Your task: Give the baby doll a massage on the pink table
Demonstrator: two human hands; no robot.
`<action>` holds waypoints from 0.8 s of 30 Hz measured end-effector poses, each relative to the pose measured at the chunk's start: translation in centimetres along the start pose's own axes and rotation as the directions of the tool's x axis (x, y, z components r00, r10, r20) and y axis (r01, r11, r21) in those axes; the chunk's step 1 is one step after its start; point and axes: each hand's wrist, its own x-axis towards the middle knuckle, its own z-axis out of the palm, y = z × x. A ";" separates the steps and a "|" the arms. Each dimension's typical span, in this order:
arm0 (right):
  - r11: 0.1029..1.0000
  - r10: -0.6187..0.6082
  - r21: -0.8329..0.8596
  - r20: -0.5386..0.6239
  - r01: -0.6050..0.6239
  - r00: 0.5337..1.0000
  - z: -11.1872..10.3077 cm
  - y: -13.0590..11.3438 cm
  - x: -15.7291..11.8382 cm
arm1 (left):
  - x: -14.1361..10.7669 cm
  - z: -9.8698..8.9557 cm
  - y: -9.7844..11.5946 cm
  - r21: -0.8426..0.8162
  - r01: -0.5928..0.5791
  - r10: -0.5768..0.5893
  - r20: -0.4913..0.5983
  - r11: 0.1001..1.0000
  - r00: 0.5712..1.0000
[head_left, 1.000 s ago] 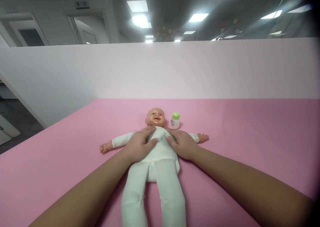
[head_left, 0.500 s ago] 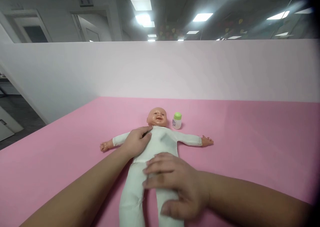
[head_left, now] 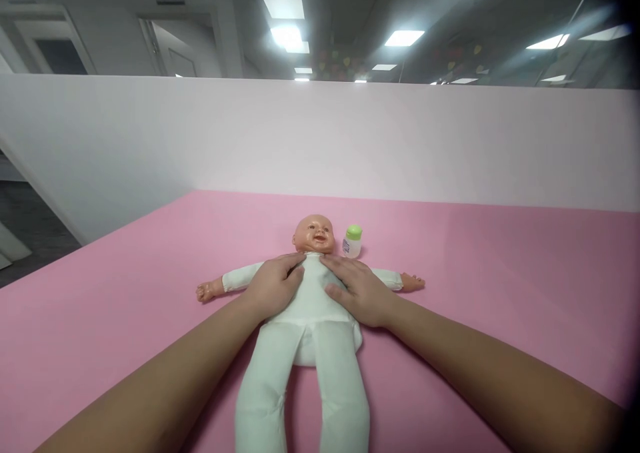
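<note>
A baby doll (head_left: pixel 313 300) with a white cloth body lies on its back, head away from me and arms stretched out to the sides. My left hand (head_left: pixel 277 285) rests flat on the left side of its chest, fingertips near the neck. On the chest's other side lies my right hand (head_left: pixel 359 290), its fingers extended and thumb apart. Neither hand grips anything. Beside the doll's head, to the right, stands a small bottle (head_left: pixel 353 243) with a green cap, apart from my fingers.
The doll and bottle are on a pink tabletop (head_left: pixel 500 293). A white partition (head_left: pixel 400 143) rises along the far edge and continues on the left. Doors and ceiling lights show beyond it.
My right hand has moved up from over the doll's thighs and come down on its chest. My left hand has stayed on the chest. The view has tilted slightly.
</note>
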 end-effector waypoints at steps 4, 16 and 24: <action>0.997 0.075 -0.024 -0.084 -0.077 0.994 -0.1 0.2 -0.1 | -0.1 -0.7 0.3 0.091 0.030 -0.028 -0.028 0.995 0.999; 0.995 0.097 -0.025 -0.075 -0.100 0.992 -0.7 -0.2 0.0 | -4.7 -2.0 7.7 -0.469 -0.477 0.644 0.308 0.744 0.701; 0.992 0.120 -0.033 -0.063 -0.122 0.991 0.3 0.5 -0.1 | -2.9 -0.3 4.9 -0.082 -0.316 0.327 0.277 0.945 0.904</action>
